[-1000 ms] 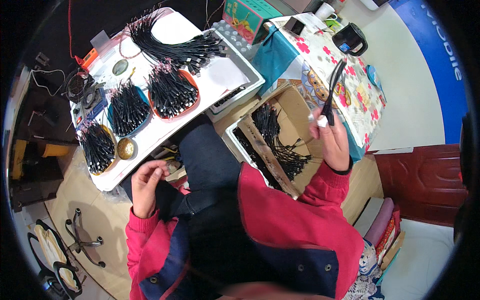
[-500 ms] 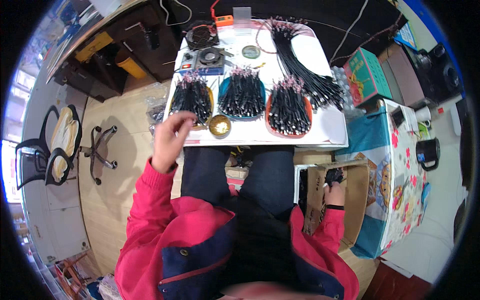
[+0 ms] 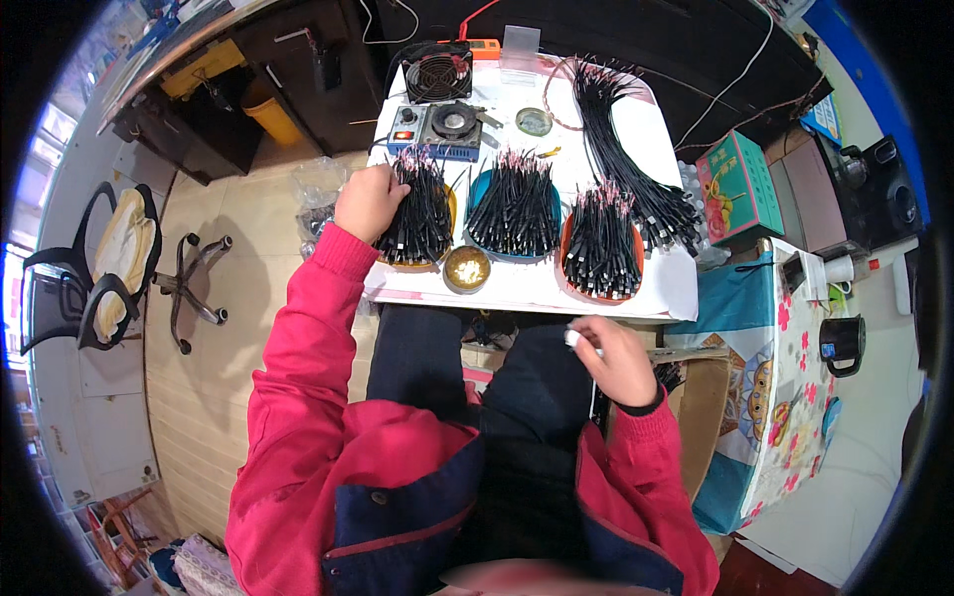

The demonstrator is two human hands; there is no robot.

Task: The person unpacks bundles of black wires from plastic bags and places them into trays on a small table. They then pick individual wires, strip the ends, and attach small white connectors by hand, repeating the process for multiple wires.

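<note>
Three bundles of short black cables with pinkish wire ends stand on the white table. The left bundle (image 3: 422, 214) is in a yellow tray, the middle bundle (image 3: 515, 207) in a blue one, the right bundle (image 3: 602, 243) in an orange one. At the left bundle's upper left edge, my left hand (image 3: 370, 204) is closed, thumb and fingers pinched at the cable ends; the fingers partly hide what they grip. My right hand (image 3: 618, 366) hovers above my right thigh, fingers bent and apart. Something white (image 3: 572, 338) covers or touches a fingertip; no cable shows in this hand.
A small round dish (image 3: 466, 269) of shiny gold bits sits in front of the trays. Behind them are a blue soldering-type unit (image 3: 437, 132), a black fan (image 3: 438, 77) and long black cables (image 3: 636, 169). A cardboard box (image 3: 704, 402) stands beside my right leg.
My right hand has come up out of the cardboard box, where it was at a dark cable bundle, to above my thigh. My left hand has moved to the left bundle's upper edge and closed.
</note>
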